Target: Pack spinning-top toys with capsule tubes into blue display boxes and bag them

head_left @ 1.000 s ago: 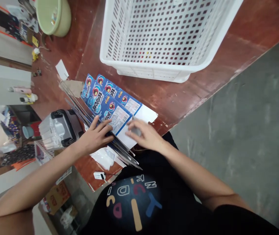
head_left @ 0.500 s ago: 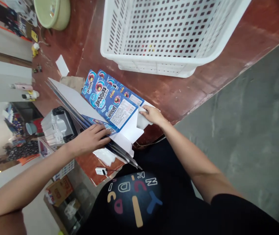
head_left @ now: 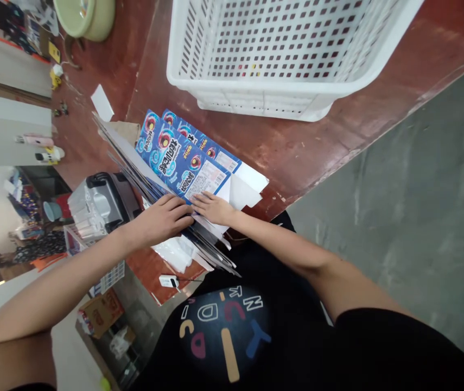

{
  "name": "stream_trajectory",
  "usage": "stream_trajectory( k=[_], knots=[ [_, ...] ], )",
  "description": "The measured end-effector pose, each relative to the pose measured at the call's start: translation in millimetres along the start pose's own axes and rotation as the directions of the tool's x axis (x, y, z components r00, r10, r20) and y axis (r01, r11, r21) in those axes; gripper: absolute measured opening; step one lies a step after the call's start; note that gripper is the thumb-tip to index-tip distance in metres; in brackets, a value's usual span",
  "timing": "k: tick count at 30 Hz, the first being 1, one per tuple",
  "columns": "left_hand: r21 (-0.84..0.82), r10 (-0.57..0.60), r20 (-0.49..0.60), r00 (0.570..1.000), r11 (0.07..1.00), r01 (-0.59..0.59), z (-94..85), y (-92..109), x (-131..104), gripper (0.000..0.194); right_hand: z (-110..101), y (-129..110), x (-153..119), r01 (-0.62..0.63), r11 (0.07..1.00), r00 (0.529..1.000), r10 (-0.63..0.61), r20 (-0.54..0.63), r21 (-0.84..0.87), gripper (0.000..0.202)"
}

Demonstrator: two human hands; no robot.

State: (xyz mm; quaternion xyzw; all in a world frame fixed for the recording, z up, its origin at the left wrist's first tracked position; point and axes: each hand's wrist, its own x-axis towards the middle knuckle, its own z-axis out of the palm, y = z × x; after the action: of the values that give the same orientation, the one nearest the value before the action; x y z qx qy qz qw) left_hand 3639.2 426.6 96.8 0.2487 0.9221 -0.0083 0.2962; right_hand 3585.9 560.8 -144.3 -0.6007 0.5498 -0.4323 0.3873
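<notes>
Blue printed cards (head_left: 166, 155) are lying overlapped beside white basket (head_left: 256, 89), seemingly few laid out; more waiting in sheet stack (head_left: 211, 252), farther from basket. Left hand (head_left: 160, 221) is covering stack, grip unclear; right hand (head_left: 215, 210), fingers extended, is touching cards.

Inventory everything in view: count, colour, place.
Cards: several, blue, by hands
Sheets: many, dark, under left hand
Crate: one, white, top
Tub: one, green, top left
Case: one, grey, left
Bottles: two, pink and white, left
Plastic: uncountable, whitish, beside sheets
Slip: one, white, left
Gadget: one, white, near corner
Table: one, red, centre
Person: at least one, black clothing, left
Clutter: uncountable, mixed, left
Left hand: one, bare, on sheets
Right hand: one, bare, on cards
</notes>
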Motion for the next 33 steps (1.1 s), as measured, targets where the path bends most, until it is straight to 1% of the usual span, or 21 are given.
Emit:
stream_trajectory(
  k=[3, 5, 7, 9, 11, 13, 14, 15, 16, 18, 19, 20, 22, 23, 24, 26, 27, 28, 29, 30, 33],
  knots=[
    [-0.041, 0.009, 0.075, 0.997, 0.999, -0.006, 2.1, -14.8, 16.1, 0.042, 6.1, 42.2, -2.4, -0.022, 0.999, 1.000, 0.022, 0.002, 0.043, 0.048],
    [-0.053, 0.030, 0.104, 0.994, 0.998, -0.024, 3.4, -24.7, 24.5, 0.044, 6.7, 61.3, -6.2, -0.041, 0.994, 0.999, 0.042, -0.006, 0.101, 0.049],
    [-0.052, 0.043, 0.108, 0.993, 0.998, -0.037, 3.8, -30.8, 25.1, 0.040, 6.8, 69.5, -7.1, -0.059, 0.982, 0.998, 0.063, -0.021, 0.178, 0.047],
    [-0.052, 0.043, 0.089, 0.995, 0.998, -0.039, 3.0, -31.7, 16.9, 0.031, 5.4, 66.3, -5.3, -0.097, 0.958, 0.992, 0.114, -0.049, 0.268, 0.044],
    [-0.052, 0.042, 0.061, 0.997, 0.998, -0.038, 1.3, -28.1, 4.3, 0.022, 1.3, 52.1, -4.7, -0.143, 0.917, 0.978, 0.190, -0.092, 0.372, 0.046],
    [-0.042, 0.045, 0.037, 0.998, 0.998, -0.043, -0.3, -23.1, -6.0, 0.017, -5.4, 28.8, -9.2, -0.166, 0.867, 0.960, 0.251, -0.122, 0.470, 0.053],
    [-0.037, 0.043, 0.026, 0.999, 0.998, -0.042, -0.6, -21.2, -9.0, 0.017, -9.5, 14.8, -13.7, -0.166, 0.828, 0.958, 0.264, -0.111, 0.536, 0.059],
    [-0.037, 0.038, 0.011, 0.999, 0.999, -0.038, -0.4, -20.2, -10.3, 0.019, -13.5, -0.2, -19.0, -0.161, 0.759, 0.962, 0.264, -0.073, 0.631, 0.065],
    [-0.039, 0.031, -0.007, 0.999, 0.999, -0.032, 0.4, -20.1, -10.4, 0.022, -17.3, -15.4, -24.7, -0.154, 0.653, 0.969, 0.248, -0.017, 0.741, 0.071],
    [-0.052, 0.018, -0.037, 0.999, 0.998, -0.020, 4.1, -21.6, -8.7, 0.030, -23.4, -43.3, -34.8, -0.119, 0.391, 0.985, 0.162, 0.059, 0.913, 0.078],
    [-0.058, 0.012, -0.049, 0.999, 0.998, -0.015, 7.0, -22.5, -8.1, 0.032, -25.4, -54.6, -38.3, -0.088, 0.295, 0.991, 0.119, 0.055, 0.951, 0.082],
    [-0.063, 0.008, -0.067, 0.998, 0.998, -0.013, 10.7, -23.0, -8.6, 0.033, -26.8, -63.3, -40.7, -0.050, 0.254, 0.995, 0.092, 0.028, 0.966, 0.086],
    [-0.060, 0.001, -0.136, 0.991, 0.998, -0.009, 20.4, -21.3, -13.5, 0.037, -28.3, -72.5, -42.8, 0.016, 0.293, 0.996, 0.076, -0.040, 0.956, 0.091],
    [-0.053, -0.003, -0.195, 0.981, 0.999, -0.008, 26.1, -18.9, -18.0, 0.042, -28.7, -73.6, -43.1, 0.025, 0.306, 0.996, 0.072, -0.050, 0.952, 0.090],
    [-0.039, -0.009, -0.268, 0.963, 0.999, -0.002, 32.0, -15.6, -23.8, 0.047, -29.3, -73.1, -43.2, 0.022, 0.308, 0.997, 0.066, -0.045, 0.951, 0.088],
    [0.001, -0.024, -0.406, 0.914, 1.000, 0.027, 43.4, -6.5, -36.9, 0.054, -30.9, -69.8, -43.8, 0.010, 0.296, 0.999, 0.035, -0.021, 0.955, 0.082],
    [0.019, -0.039, -0.452, 0.891, 0.998, 0.053, 48.3, -1.4, -43.4, 0.055, -32.1, -68.0, -44.5, 0.006, 0.295, 1.000, 0.012, -0.010, 0.955, 0.080],
    [0.032, -0.057, -0.474, 0.878, 0.996, 0.082, 52.6, 3.8, -49.3, 0.053, -33.6, -66.7, -45.4, 0.004, 0.296, 1.000, -0.009, -0.002, 0.955, 0.077],
    [0.039, -0.080, -0.467, 0.880, 0.993, 0.111, 56.0, 8.8, -54.3, 0.050, -35.3, -65.7, -46.5, 0.003, 0.296, 1.000, -0.023, 0.004, 0.955, 0.075],
    [0.043, -0.103, -0.436, 0.894, 0.990, 0.135, 58.7, 13.3, -58.3, 0.047, -37.1, -65.0, -47.8, 0.000, 0.296, 0.999, -0.034, 0.011, 0.955, 0.072],
    [0.060, -0.142, -0.304, 0.942, 0.984, 0.168, 62.5, 22.9, -64.1, 0.041, -40.8, -62.8, -52.5, -0.031, 0.317, 0.998, -0.036, 0.045, 0.948, 0.067]
  ],
)
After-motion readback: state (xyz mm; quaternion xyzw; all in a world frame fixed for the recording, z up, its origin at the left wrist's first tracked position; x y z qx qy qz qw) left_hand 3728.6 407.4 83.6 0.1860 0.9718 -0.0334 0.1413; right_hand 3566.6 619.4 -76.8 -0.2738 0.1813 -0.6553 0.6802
